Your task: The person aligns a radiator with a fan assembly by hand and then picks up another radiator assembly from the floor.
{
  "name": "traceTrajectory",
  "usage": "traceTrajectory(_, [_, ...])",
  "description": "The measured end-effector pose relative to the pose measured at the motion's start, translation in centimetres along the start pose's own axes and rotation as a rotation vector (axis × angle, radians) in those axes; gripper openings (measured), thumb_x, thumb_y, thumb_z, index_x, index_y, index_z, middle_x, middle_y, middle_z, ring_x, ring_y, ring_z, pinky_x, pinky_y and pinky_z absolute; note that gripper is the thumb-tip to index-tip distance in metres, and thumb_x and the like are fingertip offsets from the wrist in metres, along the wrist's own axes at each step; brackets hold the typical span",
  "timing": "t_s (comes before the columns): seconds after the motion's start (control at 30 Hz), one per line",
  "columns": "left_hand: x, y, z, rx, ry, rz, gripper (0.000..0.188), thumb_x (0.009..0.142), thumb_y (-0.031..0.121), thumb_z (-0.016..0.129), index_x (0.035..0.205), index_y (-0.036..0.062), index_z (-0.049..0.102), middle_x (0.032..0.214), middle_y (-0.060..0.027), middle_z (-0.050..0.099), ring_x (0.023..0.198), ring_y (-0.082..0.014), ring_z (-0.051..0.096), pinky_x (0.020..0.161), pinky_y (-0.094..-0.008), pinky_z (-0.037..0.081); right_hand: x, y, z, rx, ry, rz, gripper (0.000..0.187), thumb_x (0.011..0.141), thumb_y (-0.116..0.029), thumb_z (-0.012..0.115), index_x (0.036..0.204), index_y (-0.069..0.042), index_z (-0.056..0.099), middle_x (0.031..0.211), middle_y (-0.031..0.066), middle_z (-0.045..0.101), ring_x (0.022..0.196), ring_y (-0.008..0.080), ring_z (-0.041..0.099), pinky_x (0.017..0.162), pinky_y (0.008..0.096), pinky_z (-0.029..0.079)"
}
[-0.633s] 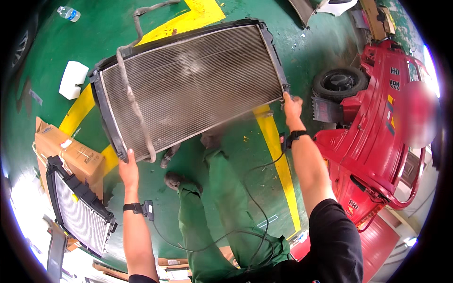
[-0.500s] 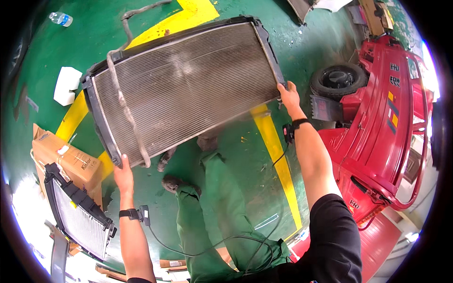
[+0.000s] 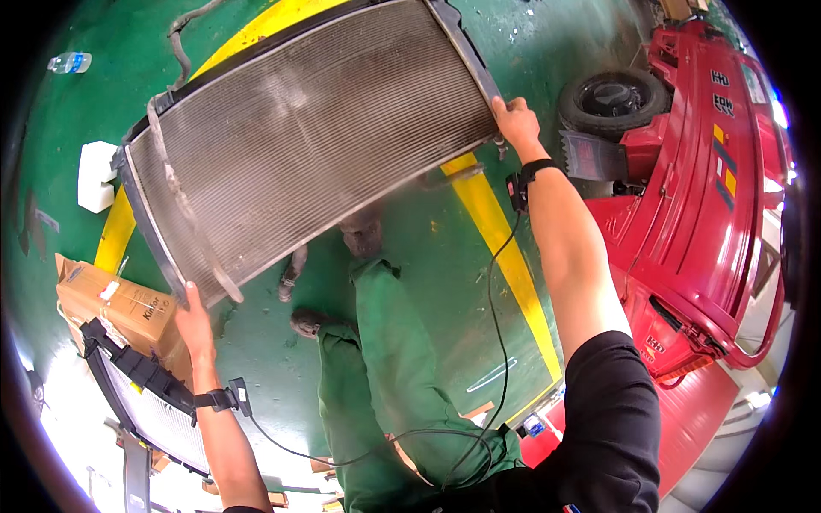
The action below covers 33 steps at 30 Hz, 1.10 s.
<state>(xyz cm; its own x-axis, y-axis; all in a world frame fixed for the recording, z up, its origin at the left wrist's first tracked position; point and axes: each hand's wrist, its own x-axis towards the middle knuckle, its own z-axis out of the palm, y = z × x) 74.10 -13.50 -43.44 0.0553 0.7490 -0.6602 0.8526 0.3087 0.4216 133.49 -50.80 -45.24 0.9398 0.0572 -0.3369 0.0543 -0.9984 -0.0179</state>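
Radiator, large, rectangular, dusty grey-brown metal core, dark side frames: spans the space between the fingers and extends beyond them. Left hand: grasping its near left corner, thumb uppermost, other fingers mostly hidden. Right hand: fingers clasped about its near right corner.

Hazards, as I log them remotely. Hose, long, bent, grime-coated grey: lies across the core, lower end just right of the left fingers; I cannot tell whether it is fastened, so tilt could slide it off. Far edge: no fingers there, so a weak corner grip could let it tip. Second radiator, silver-cored, black-topped, and carton, brown cardboard: near the left fingers, knocks possible if that corner drops. Cable, thin, black: below the right fingers, could snag.
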Motion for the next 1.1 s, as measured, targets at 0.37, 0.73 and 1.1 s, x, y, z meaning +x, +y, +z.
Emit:
traceTrajectory(0.37, [1.5, -0.2, -0.4, 0.073, 0.085, -0.004, 0.069, 0.097, 0.049, 0.054, 0.126, -0.0132, 0.056, 0.122, -0.0209, 0.063, 0.11, -0.0263, 0.058, 0.098, -0.0351, 0.041, -1.8, -0.9, -0.1, 0.106, -0.084, 0.1, 0.058, 0.093, -0.046, 0.039, 0.131, -0.003, 0.049, 0.119, 0.0329, 0.06, 0.117, 0.0459, 0.056, 0.1, 0.0499, 0.042])
traceTrajectory(0.73, [3.0, 1.4, -1.2, 0.021, 0.02, -0.041, 0.069, 0.098, 0.048, 0.054, 0.129, -0.0139, 0.053, 0.125, -0.0201, 0.061, 0.113, -0.0261, 0.057, 0.099, -0.0344, 0.041, -1.6, 0.6, 2.2, 0.104, -0.077, 0.223, 0.089, 0.088, -0.062, 0.039, 0.135, 0.014, 0.036, 0.133, 0.035, 0.052, 0.127, 0.0438, 0.05, 0.107, 0.0463, 0.037])
traceTrajectory(1.1, [-0.1, -1.4, -1.0, -0.011, 0.184, 0.232, 0.072, 0.097, 0.05, 0.056, 0.131, -0.0121, 0.052, 0.127, -0.0183, 0.06, 0.112, -0.0247, 0.057, 0.1, -0.0353, 0.042, -6.7, 1.3, 2.9, 0.103, 0.111, 0.431, 0.095, 0.087, -0.073, 0.038, 0.124, 0.014, 0.046, 0.116, 0.0326, 0.063, 0.115, 0.0435, 0.059, 0.101, 0.0473, 0.043])
